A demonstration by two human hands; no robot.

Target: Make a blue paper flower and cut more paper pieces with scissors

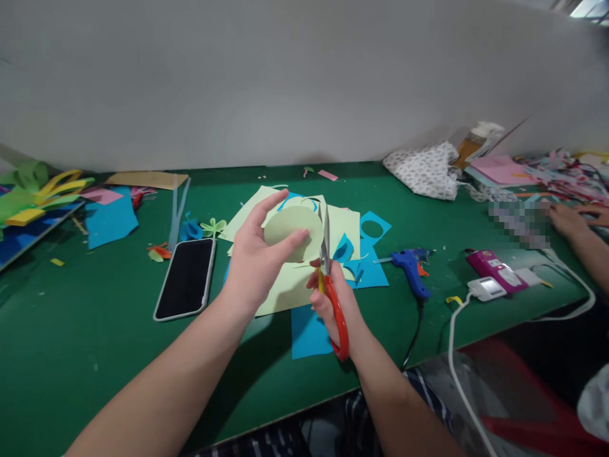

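Note:
My left hand (259,251) pinches a round piece of pale green paper (295,223) between thumb and fingers. In my right hand (335,298) is a pair of scissors (339,317) with red handles, its blades pointing away from me. The blades stand slightly apart at the right edge of the round paper. Beneath both hands lie pale green sheets (285,295) and blue paper offcuts (375,270). A blue square with a round hole (387,226) rests just right of the sheets.
A phone (186,279) lies left of the papers. To the right are a blue glue gun (410,270), a pink box (492,268) and a white cable (451,343). Another person's hand (566,222) is at the far right. A patterned cloth bag (423,170) sits by the wall.

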